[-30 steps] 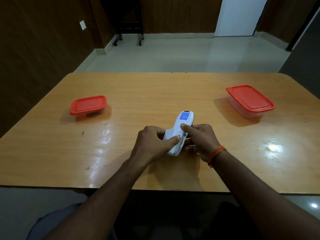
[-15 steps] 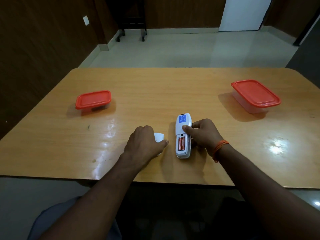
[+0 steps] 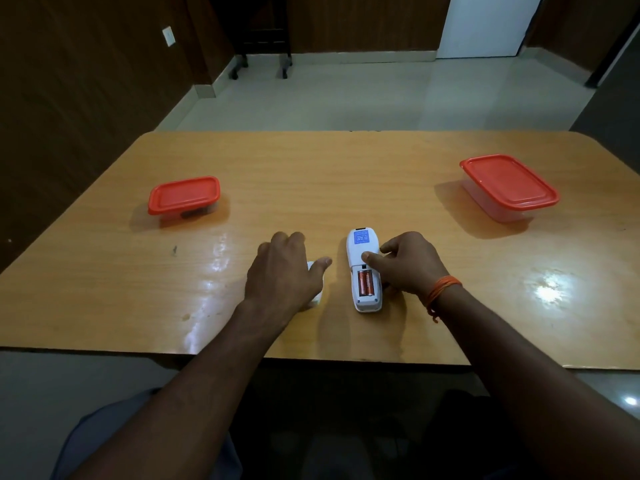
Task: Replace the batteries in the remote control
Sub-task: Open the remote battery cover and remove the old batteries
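White plastic shows in two places near the table's near edge: the remote control (image 3: 363,271), lying face down with its back open, and the battery cover (image 3: 316,292), mostly hidden under the left hand (image 3: 284,275). That left hand lies palm down with fingers loosely spread, resting on the cover; whether it grips the piece or only presses on it cannot be told. The right hand (image 3: 407,263) holds the remote from its right side, thumb on the back just above the open bay, index finger at the far right edge, the other fingers curled along the side. Two orange batteries (image 3: 366,283) sit side by side in the bay.

An orange thread band (image 3: 441,289) circles the right wrist. On the wooden table (image 3: 329,174), a small red-lidded container (image 3: 184,195) stands far left and a larger red-lidded container (image 3: 509,187) far right, both well apart from the hands. Bare tabletop lies between them and beyond the remote.
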